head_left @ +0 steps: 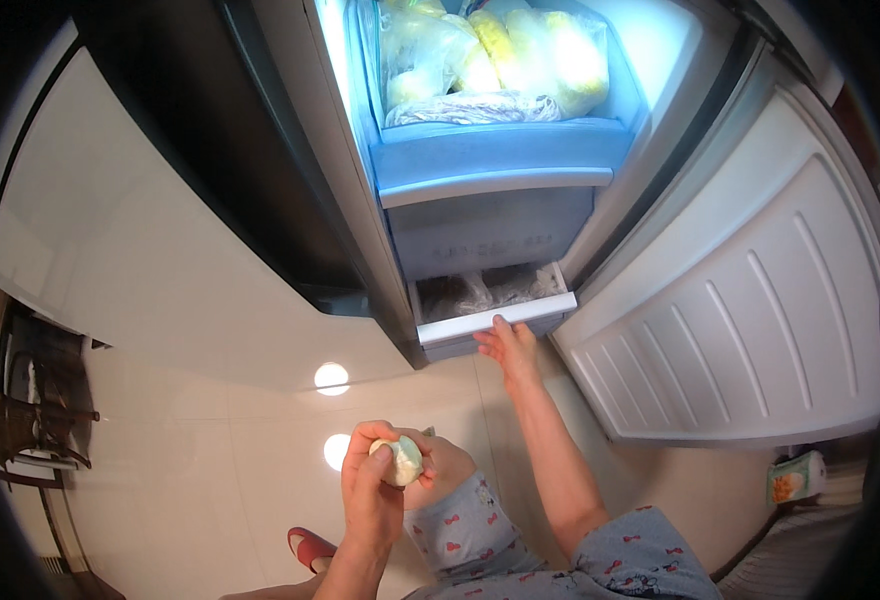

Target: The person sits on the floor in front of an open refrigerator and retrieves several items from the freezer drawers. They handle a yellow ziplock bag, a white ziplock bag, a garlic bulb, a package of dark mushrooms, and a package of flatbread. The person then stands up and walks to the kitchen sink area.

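Note:
My left hand (368, 490) is closed around a small, rounded, pale cream-and-green lump (400, 462); its exact kind cannot be made out. My right hand (510, 350) reaches forward to the lowest freezer drawer (500, 318), which stands partly pulled out. The thumb lies against its white front edge, and the fingers are bent at the underside of that edge. Inside this drawer are clear plastic bags (475, 292) with dark and whitish contents, too dim to name.
Above, a lit blue drawer (500, 160) holds bagged yellowish food (495, 55). A closed grey drawer front (495, 232) lies between. The white freezer door (740, 290) stands wide on the right, near a printed packet (798, 478). Wooden chairs (40, 415) are far left.

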Motion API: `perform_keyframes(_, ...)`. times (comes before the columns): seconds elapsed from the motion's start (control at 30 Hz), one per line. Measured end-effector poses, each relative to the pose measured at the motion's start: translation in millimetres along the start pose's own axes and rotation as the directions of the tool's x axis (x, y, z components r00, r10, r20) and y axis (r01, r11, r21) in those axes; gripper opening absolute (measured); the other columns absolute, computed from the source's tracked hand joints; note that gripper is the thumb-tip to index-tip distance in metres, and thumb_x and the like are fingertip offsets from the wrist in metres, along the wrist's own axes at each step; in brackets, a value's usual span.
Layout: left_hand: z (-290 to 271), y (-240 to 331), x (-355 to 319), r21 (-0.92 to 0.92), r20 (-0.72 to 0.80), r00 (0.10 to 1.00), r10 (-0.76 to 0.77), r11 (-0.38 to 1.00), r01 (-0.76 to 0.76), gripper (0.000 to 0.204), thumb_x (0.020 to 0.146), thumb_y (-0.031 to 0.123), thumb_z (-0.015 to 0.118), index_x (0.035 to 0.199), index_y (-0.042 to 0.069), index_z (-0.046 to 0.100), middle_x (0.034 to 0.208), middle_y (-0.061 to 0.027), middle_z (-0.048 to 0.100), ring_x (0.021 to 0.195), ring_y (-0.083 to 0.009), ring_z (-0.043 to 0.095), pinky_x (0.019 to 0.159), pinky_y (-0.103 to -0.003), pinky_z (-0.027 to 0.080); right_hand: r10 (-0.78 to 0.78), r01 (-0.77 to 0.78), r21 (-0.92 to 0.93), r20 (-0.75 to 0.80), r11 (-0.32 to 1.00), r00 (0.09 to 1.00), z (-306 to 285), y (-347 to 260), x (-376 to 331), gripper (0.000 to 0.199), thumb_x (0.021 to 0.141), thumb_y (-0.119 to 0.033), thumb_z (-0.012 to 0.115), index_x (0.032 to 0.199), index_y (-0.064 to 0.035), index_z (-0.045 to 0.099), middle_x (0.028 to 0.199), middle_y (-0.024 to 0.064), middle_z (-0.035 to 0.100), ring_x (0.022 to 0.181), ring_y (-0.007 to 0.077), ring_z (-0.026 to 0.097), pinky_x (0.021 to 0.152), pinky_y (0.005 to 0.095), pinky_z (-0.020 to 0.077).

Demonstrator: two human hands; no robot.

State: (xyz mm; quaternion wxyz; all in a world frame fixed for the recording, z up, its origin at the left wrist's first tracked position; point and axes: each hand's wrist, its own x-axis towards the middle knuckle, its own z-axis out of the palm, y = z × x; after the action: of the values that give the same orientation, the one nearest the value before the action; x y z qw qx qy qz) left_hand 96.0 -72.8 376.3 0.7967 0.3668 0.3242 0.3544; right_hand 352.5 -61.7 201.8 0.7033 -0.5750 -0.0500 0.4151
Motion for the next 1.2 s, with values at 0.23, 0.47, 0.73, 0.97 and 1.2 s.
perform_keyframes(0.23, 2, 2, 0, -0.015, 0.03, 0.999, 0.012, 1.0, -0.011, 0.018, 0.098, 0.03, 0.054, 0.103, 0.013, 0.05, 0.087, -0.0161, 0.063, 0.07, -0.0233, 0.063, 0.058, -0.031, 0.051, -0.009, 0.01, 0.018, -0.025, 1.0, 1.0, -3, 7, 3, 0.029, 0.099, -0.026, 0.062, 0.113, -0.001, 0.057, 0.1, 0.0094, 0.066, 0.085, 0.0159, 0.067, 0.072, 0.0276, 0.0542)
perform_keyframes(0.47, -12, -5, 0, -0.007, -0.007, 1.0, 0.0, 1.0, 0.0, 0.018, 0.099, 0.029, 0.054, 0.104, 0.012, 0.05, 0.088, -0.0165, 0.063, 0.071, -0.023, 0.063, 0.059, -0.031, 0.052, 0.029, -0.029, 0.012, -0.059, 1.0, 0.998, -17, 29, -37, 0.028, 0.097, -0.026, 0.063, 0.109, -0.0015, 0.058, 0.094, 0.0091, 0.067, 0.081, 0.0149, 0.067, 0.071, 0.0276, 0.054)
perform_keyframes(0.73, -11, -11, 17, -0.018, 0.019, 0.998, -0.054, 0.998, 0.055, 0.022, 0.102, 0.032, 0.05, 0.102, 0.01, 0.051, 0.09, -0.0171, 0.062, 0.071, -0.0239, 0.063, 0.061, -0.033, 0.052, 0.164, -0.153, -0.213, 0.036, 0.965, 0.986, -39, -2, -63, 0.029, 0.098, -0.028, 0.061, 0.107, 0.0001, 0.061, 0.089, 0.0102, 0.071, 0.076, 0.0149, 0.068, 0.066, 0.0279, 0.0535)
perform_keyframes(0.97, -5, -27, 41, -0.063, -0.023, 0.991, -0.132, 0.99, 0.13, 0.03, 0.103, 0.032, 0.049, 0.089, 0.006, 0.053, 0.093, -0.0178, 0.062, 0.075, -0.0256, 0.065, 0.067, -0.036, 0.055, -0.447, 0.368, -0.893, 0.227, 0.26, 0.865, -49, -72, -59, 0.017, 0.089, -0.021, 0.064, 0.086, -0.0073, 0.072, 0.079, 0.0061, 0.073, 0.08, 0.0217, 0.067, 0.076, 0.0367, 0.0477)
perform_keyframes(1.2, -1, -35, 76, 0.072, 0.073, 0.984, -0.161, 0.985, 0.156, 0.02, 0.102, 0.023, 0.053, 0.102, 0.003, 0.057, 0.091, -0.0142, 0.064, 0.075, -0.0217, 0.066, 0.068, -0.034, 0.057, -0.205, 0.283, -0.907, 0.355, -0.312, 0.912, -42, -87, -1, 0.02, 0.08, -0.03, 0.071, 0.083, -0.0114, 0.078, 0.09, 0.0111, 0.074, 0.09, 0.0301, 0.065, 0.086, 0.0389, 0.0451)
